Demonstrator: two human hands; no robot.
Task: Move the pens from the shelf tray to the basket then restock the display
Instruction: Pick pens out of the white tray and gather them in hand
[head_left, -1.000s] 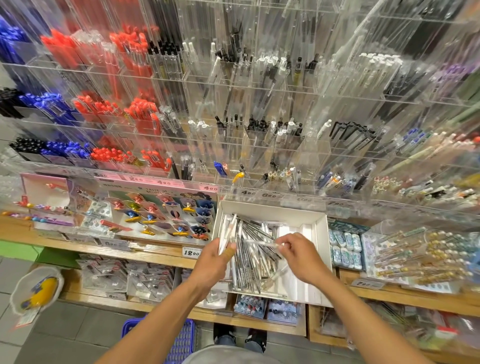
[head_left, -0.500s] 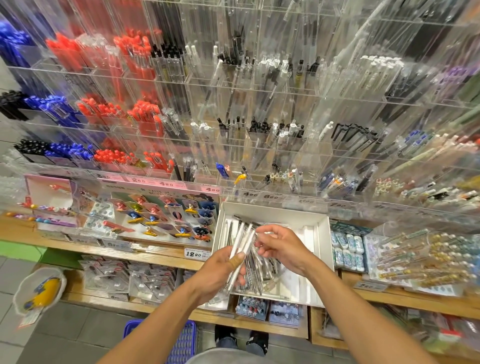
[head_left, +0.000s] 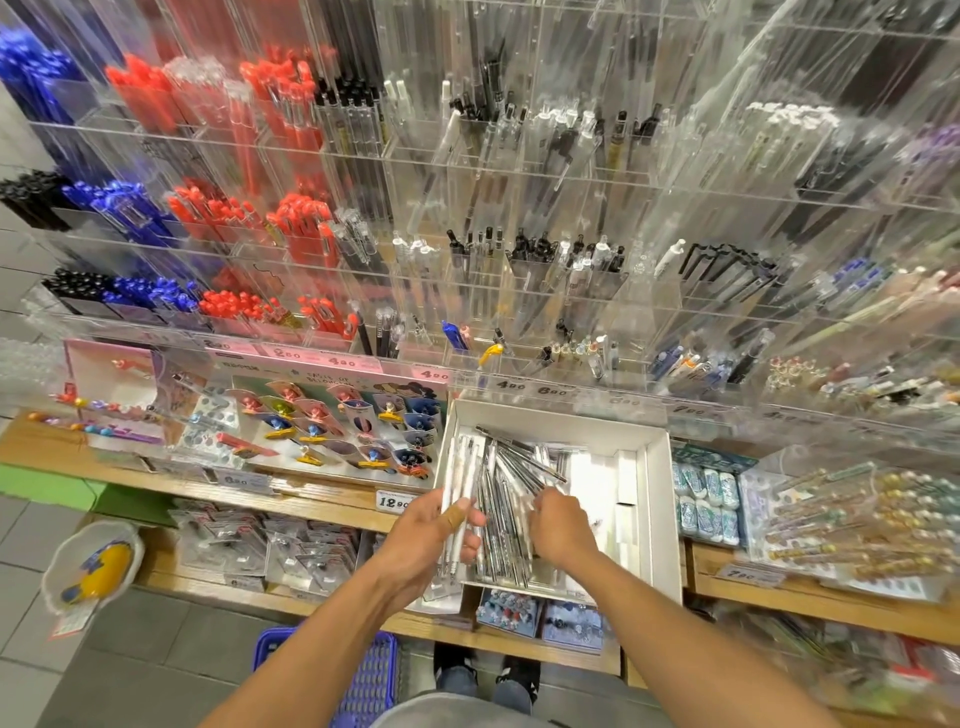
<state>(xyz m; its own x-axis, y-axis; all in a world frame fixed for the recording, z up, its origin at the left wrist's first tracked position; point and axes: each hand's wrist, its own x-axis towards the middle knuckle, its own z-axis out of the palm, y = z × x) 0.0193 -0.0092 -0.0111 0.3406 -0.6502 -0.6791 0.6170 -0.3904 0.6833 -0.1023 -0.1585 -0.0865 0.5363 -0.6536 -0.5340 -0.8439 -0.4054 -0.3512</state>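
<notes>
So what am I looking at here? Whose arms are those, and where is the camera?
There is no machine: a person wears a camera on the head, looking down at their own arms in a stationery shop. The left hand grips a bundle of pens. The right hand reaches into the white tray on the wooden shelf, its fingers curled among loose silver pens; whether it grips one is unclear. Below, on the floor, a blue basket waits.

Basket (head_left: 363, 675) half hidden by left forearm; right-hand (head_left: 558, 527) grip on pens (head_left: 501, 519) prob. hidden.
</notes>
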